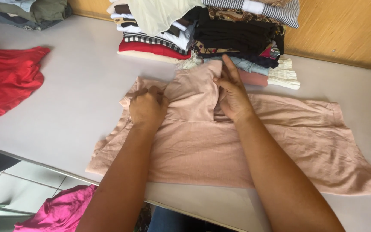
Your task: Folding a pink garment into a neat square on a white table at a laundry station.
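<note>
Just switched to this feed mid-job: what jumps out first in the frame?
The pale pink garment spread across the middle of the grey table, with the left hand closed on its folded upper part and the right hand pressed flat beside it. Behind them rises a tall stack of folded clothes. A bright red garment lies at the table's left edge.

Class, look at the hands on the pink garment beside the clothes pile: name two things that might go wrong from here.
1. The right hand presses the pink garment right beside the leaning clothes pile; a nudge might topple it.
2. The garment's lower edge lies near the table edge; it may slip off while the left hand bunches it.
</note>
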